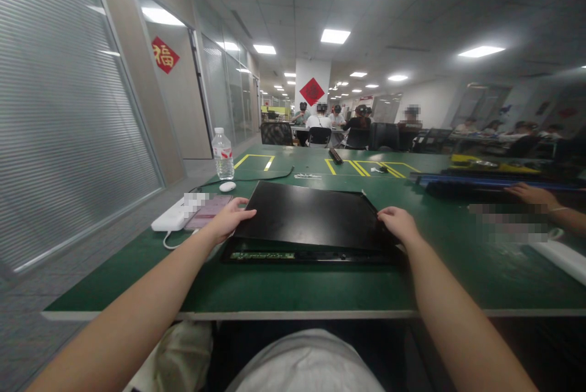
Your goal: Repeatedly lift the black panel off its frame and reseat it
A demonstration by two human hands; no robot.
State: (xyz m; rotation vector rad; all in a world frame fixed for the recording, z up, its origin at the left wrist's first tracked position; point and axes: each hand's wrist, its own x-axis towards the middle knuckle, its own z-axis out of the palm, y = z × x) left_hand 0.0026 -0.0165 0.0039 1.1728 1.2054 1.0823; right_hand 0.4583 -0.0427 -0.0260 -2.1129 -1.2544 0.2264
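A flat black panel [311, 215] lies on the green table [320, 288] in front of me, resting over a lower black chassis whose circuit strip [260, 255] shows along the near edge. My left hand [229, 218] grips the panel's left edge, fingers curled over it. My right hand [399, 223] holds the right edge the same way, fingers closed on the rim.
A phone [208, 211] and a white power strip [171, 219] lie left of the panel, with a white mouse [227, 186] and water bottle [223, 154] behind. Another person's hand [533, 195] rests at the right by a dark blue device [485, 182]. Seated people fill the background.
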